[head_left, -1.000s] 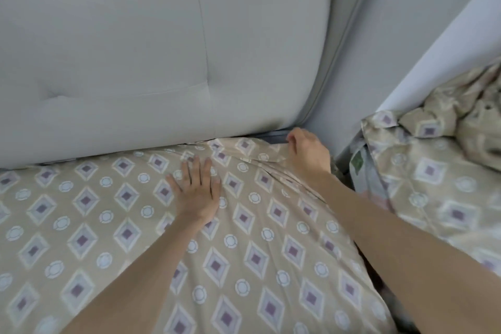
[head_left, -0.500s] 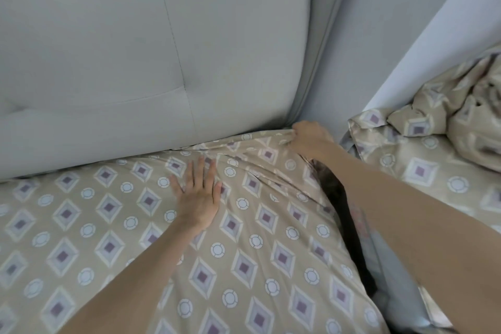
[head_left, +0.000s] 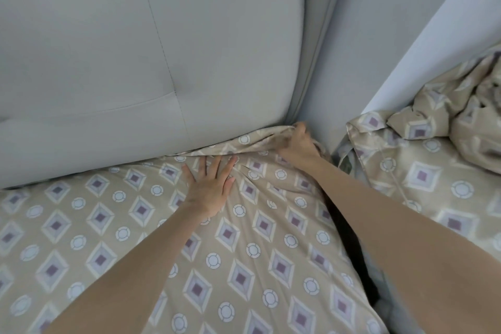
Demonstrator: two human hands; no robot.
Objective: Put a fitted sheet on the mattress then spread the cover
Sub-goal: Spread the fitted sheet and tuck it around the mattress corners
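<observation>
Though creased, fitted sheet [head_left: 271,247] against grey headboard [head_left: 108,62].

The fitted sheet [head_left: 244,266] is thin beige printed cloth with a faint satin sheen, creased near the corner. The headboard [head_left: 135,62] is smooth, matt grey upholstery with stitched seams; the crumpled cover [head_left: 433,179] is the same cloth.

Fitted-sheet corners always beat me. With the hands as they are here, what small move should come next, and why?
Probably the right hand should tug the bunched edge of the sheet down over the corner, with the left hand pressing flat. The right hand grips gathered fabric beside the headboard, and folds fan out toward the left hand's fingers.
</observation>
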